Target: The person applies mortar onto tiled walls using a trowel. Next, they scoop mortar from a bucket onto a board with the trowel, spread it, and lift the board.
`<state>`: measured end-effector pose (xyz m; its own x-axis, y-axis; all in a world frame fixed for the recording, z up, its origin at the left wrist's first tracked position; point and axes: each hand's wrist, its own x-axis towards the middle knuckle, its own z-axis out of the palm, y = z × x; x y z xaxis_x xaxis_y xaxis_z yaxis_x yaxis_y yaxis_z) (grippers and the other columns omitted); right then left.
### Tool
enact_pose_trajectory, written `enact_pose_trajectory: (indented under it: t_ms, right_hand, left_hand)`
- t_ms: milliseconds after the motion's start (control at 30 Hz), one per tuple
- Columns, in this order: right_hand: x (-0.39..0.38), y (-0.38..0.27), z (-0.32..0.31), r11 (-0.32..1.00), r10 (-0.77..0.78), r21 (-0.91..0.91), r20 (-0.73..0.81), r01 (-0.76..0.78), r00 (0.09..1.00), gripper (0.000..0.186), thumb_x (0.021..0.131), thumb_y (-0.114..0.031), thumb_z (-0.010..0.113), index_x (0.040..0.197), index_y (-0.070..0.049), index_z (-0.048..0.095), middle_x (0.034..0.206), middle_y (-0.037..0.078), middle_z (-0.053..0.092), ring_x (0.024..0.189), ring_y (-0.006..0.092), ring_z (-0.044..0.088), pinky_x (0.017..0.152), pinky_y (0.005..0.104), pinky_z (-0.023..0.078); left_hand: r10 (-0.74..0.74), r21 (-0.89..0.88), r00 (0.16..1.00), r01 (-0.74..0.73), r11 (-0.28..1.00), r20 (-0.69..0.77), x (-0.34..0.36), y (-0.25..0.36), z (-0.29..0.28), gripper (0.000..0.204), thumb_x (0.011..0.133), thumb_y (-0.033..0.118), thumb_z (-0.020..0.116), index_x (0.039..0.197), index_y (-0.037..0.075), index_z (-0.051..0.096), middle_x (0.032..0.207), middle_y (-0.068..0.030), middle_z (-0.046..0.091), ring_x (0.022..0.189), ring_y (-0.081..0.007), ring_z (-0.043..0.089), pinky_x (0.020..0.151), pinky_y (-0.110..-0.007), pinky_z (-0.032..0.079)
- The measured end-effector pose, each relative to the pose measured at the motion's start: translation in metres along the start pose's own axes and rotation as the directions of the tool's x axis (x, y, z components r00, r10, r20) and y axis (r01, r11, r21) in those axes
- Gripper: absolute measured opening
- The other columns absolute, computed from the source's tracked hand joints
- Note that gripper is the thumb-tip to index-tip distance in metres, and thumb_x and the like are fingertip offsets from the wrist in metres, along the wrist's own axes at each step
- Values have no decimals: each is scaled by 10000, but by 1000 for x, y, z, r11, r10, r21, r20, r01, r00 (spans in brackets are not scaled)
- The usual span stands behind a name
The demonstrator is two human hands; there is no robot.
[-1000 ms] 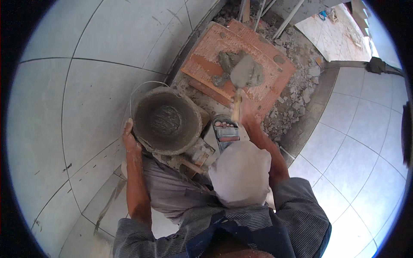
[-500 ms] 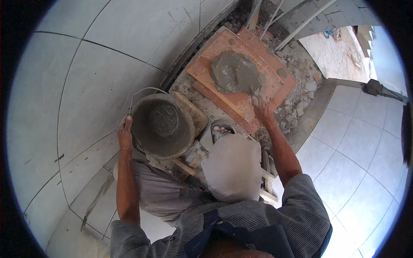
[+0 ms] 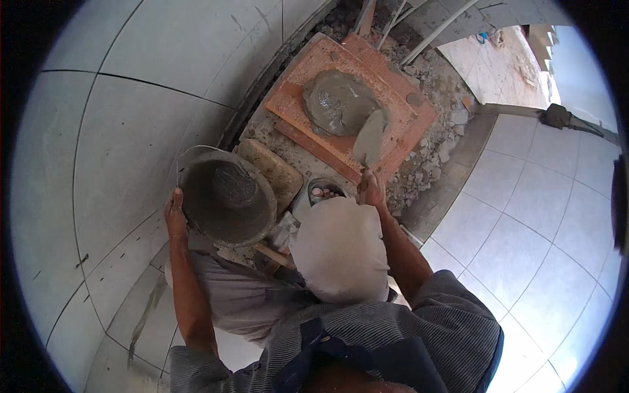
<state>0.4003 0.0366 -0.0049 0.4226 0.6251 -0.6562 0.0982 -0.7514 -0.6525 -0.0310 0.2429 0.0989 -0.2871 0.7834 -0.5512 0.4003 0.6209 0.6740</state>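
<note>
My left hand (image 3: 175, 213) grips the left rim of a mortar-caked bucket (image 3: 257, 219), which leans with its mouth toward me. Grey wet mortar (image 3: 234, 186) lies at its bottom, and a thin wire handle rises at its far side. In my right hand (image 3: 371, 190), closed round its handle, is a pointed trowel (image 3: 371, 139) with a mortar-coated blade. The blade reaches the near right edge of a mound of wet mortar (image 3: 334, 98). That mound sits on an orange-red tile (image 3: 288, 98), which overlaps another such tile beneath.
A light, dirty block (image 3: 272, 171) stands beside the bucket. My sandalled foot (image 3: 324, 190) is just short of the tiles. Broken rubble (image 3: 429, 154) lines their right side, and pale pipes (image 3: 439, 31) slant behind. Tiled wall (image 3: 151, 124) rises at left; white floor tiles (image 3: 504, 196) spread at right.
My right hand has drawn back toward me, and the trowel's blade now shows beside the mortar mound. The bucket leans a little differently under my left hand. The whole view has shifted slightly.
</note>
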Motion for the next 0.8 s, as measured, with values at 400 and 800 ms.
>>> enact_pose_trajectory:
  t_ms: [400, 800]
  right_hand:
    - [91, -61, -25, 667, -301, -556, 408, 496, 862, 253, 861, -199, 462, 971, 22, 517, 943, 237, 586, 810, 403, 586, 674, 448, 477]
    - [-17, 14, -26, 918, -169, -381, -122, 111, 978, 142, 829, -62, 489, 962, -14, 501, 898, 189, 561, 770, 347, 597, 589, 433, 474]
  left_hand:
    - [17, -107, 995, -6, 994, 103, 17, -13, 11, 661, 848, 455, 575, 1253, -57, 469, 1252, -166, 506, 1172, -256, 456, 1006, -329, 297]
    - [-71, -22, 986, 75, 997, 149, 17, -5, 6, 694, 837, 498, 554, 1254, -47, 450, 1237, -170, 497, 1130, -284, 469, 982, -394, 326]
